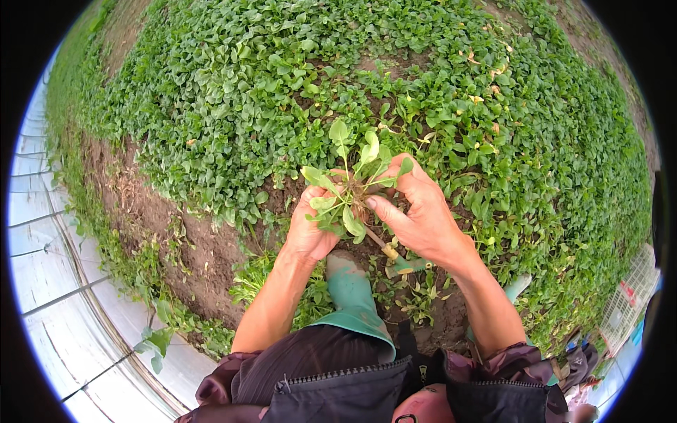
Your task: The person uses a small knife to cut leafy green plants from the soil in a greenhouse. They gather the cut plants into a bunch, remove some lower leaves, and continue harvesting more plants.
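A leafy green plant (352, 187), with spread oval leaves and a brownish base, is held up in front of me between both hands. My left hand (310, 224) is closed around its left side, the fingers partly behind the leaves. On the other side, my right hand (421, 211) pinches near the base with thumb and forefinger. Just below the hands, a hand tool (405, 266) with a green end and a brownish shaft lies over the soil; part of it is hidden behind the plant and hands.
Dense low green leaves (233, 92) cover the ground ahead and to the right. Bare soil (194, 261) runs along the left, beside white panels (63, 282). My green boot (352, 289) stands below the hands. A pale wire-like crate (630, 296) is at the far right.
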`<state>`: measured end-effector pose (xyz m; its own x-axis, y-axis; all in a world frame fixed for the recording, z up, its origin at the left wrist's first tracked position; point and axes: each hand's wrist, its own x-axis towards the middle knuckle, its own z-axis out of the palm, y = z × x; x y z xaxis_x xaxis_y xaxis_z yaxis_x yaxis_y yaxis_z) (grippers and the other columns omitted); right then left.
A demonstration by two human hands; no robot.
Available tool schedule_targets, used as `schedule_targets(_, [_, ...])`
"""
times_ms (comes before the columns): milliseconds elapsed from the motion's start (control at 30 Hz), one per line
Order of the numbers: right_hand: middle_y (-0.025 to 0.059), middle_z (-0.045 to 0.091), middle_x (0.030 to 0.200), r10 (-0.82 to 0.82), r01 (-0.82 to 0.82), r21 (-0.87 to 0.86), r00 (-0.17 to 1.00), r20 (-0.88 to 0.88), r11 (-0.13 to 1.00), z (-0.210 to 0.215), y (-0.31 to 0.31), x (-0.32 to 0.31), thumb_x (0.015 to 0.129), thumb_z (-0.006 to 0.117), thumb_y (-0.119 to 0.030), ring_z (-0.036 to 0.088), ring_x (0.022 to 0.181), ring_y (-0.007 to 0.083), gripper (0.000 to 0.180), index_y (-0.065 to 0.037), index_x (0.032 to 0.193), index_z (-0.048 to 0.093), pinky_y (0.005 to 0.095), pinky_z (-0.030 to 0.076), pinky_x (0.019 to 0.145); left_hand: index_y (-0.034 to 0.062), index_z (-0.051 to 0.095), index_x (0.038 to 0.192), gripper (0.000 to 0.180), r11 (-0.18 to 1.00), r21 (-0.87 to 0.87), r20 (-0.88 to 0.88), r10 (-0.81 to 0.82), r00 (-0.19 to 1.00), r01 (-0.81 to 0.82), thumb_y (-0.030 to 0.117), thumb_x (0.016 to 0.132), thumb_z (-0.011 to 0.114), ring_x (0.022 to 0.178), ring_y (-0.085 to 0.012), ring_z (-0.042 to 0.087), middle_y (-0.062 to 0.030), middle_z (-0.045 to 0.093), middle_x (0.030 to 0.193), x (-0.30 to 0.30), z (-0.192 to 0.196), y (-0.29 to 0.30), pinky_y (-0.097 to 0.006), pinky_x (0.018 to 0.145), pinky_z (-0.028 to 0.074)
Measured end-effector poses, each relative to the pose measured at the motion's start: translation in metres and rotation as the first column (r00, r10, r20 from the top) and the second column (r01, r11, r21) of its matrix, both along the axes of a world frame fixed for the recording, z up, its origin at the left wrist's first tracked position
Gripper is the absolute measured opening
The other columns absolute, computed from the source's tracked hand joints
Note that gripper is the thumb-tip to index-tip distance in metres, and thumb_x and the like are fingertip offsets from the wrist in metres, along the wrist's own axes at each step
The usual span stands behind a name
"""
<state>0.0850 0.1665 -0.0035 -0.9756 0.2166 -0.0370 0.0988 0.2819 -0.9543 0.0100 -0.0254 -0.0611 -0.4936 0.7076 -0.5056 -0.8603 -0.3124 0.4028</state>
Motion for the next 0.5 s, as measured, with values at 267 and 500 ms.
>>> schedule_targets(267, [0.0116, 0.059, 0.087, 0.022, 0.062, 0.317, 0.966, -0.256, 0.946, -0.010, -0.007, -0.007, 0.076, 0.072, -0.003, 0.059, 0.081, 0.0317, 0.019, -0.004, 0.092, 0.061, 0.0414, 0.048, 0.071, 0.0099, 0.057, 0.119, 0.028, 0.994, -0.083, 0.002, 0.075, 0.997, -0.075, 0.025, 0.097, 0.062, 0.099, -0.0260, 0.063, -0.0119, 0.064, 0.111, 0.001, 0.009, 0.002, -0.044, 0.088, 0.053])
schedule_targets(500, [0.0108, 0.055, 0.080, 0.020, 0.112, 0.506, 0.969, -0.248, 0.855, -0.008, 0.003, -0.003, 0.073, 0.071, 0.001, 0.057, 0.074, 0.0299, 0.017, -0.003, 0.086, 0.061, 0.0401, 0.048, 0.065, 0.0075, 0.058, 0.119, 0.025, 0.953, -0.193, -0.082, 0.223, 0.971, -0.235, 0.020, 0.098, 0.062, 0.099, -0.0229, 0.064, -0.0091, 0.064, 0.108, -0.001, 0.014, 0.001, -0.042, 0.083, 0.056])
